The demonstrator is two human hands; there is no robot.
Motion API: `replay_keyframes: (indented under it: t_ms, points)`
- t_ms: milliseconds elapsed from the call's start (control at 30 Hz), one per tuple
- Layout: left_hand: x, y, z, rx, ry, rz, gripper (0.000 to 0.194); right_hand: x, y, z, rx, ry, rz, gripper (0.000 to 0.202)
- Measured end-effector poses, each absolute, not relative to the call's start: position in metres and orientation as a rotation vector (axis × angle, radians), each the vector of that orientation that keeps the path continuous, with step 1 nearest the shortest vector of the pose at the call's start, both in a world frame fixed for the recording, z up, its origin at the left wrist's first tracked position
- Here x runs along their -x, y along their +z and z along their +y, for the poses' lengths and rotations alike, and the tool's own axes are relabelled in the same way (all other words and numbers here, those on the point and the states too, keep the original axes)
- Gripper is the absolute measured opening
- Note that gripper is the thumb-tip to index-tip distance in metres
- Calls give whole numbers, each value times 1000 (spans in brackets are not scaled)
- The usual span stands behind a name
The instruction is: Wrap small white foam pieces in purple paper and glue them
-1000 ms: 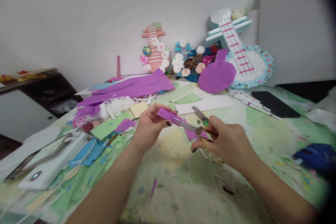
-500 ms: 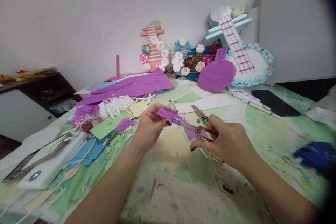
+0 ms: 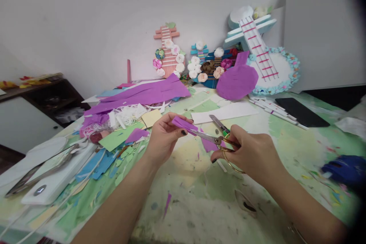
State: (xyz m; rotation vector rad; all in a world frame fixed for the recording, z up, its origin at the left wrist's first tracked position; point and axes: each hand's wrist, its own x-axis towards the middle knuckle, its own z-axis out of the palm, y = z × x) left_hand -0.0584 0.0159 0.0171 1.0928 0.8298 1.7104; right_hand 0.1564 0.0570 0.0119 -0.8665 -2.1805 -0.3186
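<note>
My left hand (image 3: 166, 134) pinches a small folded piece of purple paper (image 3: 183, 123) between thumb and fingers. In my right hand (image 3: 250, 145) is a pair of scissors (image 3: 210, 137) with gold-coloured handles. The blade tips touch the right end of the purple paper. Below the blades, another purple scrap (image 3: 208, 145) lies on the table, partly covered by the scissors. Just behind my right hand rests a utility knife (image 3: 219, 123) with its blade out.
Purple paper sheets (image 3: 143, 93) and white string (image 3: 127, 116) lie at the left, near a white power bank (image 3: 54, 183). Decorated model instruments (image 3: 168, 53) lean on the wall behind. A purple guitar-shaped cutout (image 3: 237, 82) stands before them. At right are a black phone (image 3: 303, 112) and blue bundle (image 3: 344, 169).
The scissors and my right hand have shifted slightly right, away from my left hand. A tiny purple snippet now shows on the table below the blades.
</note>
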Motion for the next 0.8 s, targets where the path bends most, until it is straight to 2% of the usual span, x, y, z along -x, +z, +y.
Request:
replay_keyframes:
  t_ms: [267,567,800]
  points:
    - [57,17,16,-1085,1712,843,27,-156,10,57,884,-349,-2169,51]
    - [58,15,18,-1103,1707,832,27,-154,10,56,927,-331,-2156,65]
    - [58,16,17,-1103,1695,845,26,-154,9,56,931,-342,-2159,62]
